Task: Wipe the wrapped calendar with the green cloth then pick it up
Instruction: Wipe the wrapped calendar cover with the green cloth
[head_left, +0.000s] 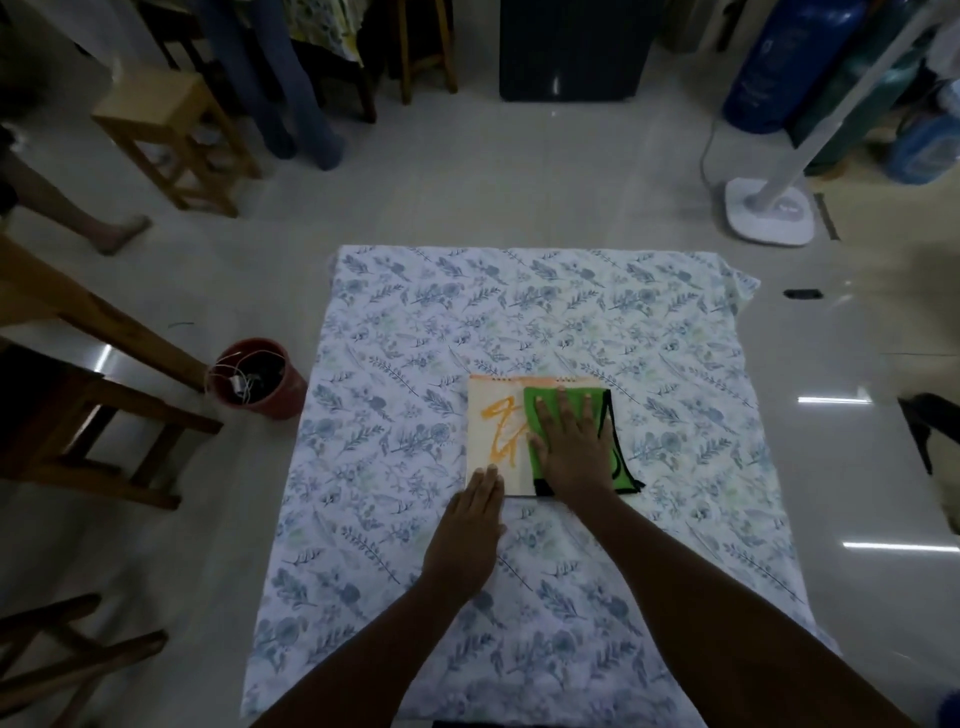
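The wrapped calendar (493, 434), cream with orange script and a spiral top edge, lies flat on a floral sheet (545, 322) spread on the floor. A green cloth (540, 402) with black trim covers the calendar's right half and hangs past its right edge. My right hand (571, 447) presses flat on the cloth, fingers spread and pointing away from me. My left hand (470, 530) lies flat on the sheet with its fingertips on the calendar's near left corner.
A red bucket (257, 376) holding cables stands just left of the sheet. Wooden stools (174, 135) and furniture legs sit along the left. A white fan base (769, 213) is at the back right, a person's bare foot (117, 234) at the far left.
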